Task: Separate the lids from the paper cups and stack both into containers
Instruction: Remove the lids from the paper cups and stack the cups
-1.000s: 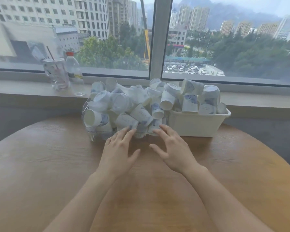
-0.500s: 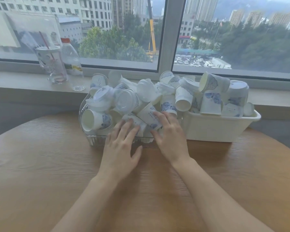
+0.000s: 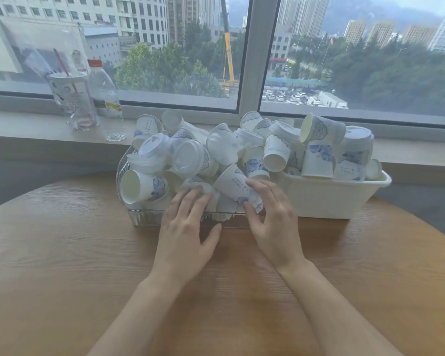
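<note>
Head view: right hand (image 3: 275,222) pinches a tipped paper cup (image 3: 235,185) in the clear bin (image 3: 144,218) — left hand (image 3: 188,227), fingers straight, rests on cups beside it.

White paper cups (image 3: 238,185) with blue prints, white lids (image 3: 190,156); my clear bin (image 3: 144,217), cream-white tub (image 3: 332,199); light brown wood-grain table (image 3: 62,253), red-capped bottle (image 3: 104,95)

Matt paper cups (image 3: 235,185) fill a clear glossy plastic bin (image 3: 145,218) on a grained wooden table (image 3: 62,253).
</note>
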Available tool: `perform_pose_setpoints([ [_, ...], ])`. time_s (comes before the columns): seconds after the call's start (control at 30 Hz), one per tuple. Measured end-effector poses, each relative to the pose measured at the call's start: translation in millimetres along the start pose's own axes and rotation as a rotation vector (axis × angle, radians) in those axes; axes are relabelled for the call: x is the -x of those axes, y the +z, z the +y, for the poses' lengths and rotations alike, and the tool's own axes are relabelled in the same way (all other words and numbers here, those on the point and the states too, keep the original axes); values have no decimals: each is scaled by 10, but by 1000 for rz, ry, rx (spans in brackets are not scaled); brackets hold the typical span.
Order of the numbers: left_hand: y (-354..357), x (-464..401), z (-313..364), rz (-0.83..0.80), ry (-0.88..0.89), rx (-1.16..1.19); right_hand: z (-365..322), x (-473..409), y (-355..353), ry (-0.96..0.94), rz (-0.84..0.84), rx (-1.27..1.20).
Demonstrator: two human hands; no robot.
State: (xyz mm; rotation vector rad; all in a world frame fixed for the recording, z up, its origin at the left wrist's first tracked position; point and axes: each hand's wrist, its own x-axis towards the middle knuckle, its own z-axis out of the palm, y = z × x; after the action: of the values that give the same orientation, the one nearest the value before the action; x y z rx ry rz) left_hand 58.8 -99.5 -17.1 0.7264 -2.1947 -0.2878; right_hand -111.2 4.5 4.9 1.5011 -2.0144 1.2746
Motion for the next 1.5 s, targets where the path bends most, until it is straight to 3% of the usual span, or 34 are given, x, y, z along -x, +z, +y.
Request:
perform_pose_setpoints([
  [0.3,-55,82,194,-23,-244,516,-302,288,-97,140,-6,-295],
  [0.47,-97,200,191,13,-251,658,-466,444,-8,139,-87,-345],
  [0.77,-143,357,-120,106,-345,587,-585,557,306,83,-197,-406],
  [0.97,-166,413,-306,141,-329,550,-533,413,460,81,63,-296],
  [1.17,-147,414,-326,154,-328,529,-426,126,591,-1,197,-15],
  [1.5,-142,438,-319,128,-314,564,-218,-93,550,-56,157,109],
])
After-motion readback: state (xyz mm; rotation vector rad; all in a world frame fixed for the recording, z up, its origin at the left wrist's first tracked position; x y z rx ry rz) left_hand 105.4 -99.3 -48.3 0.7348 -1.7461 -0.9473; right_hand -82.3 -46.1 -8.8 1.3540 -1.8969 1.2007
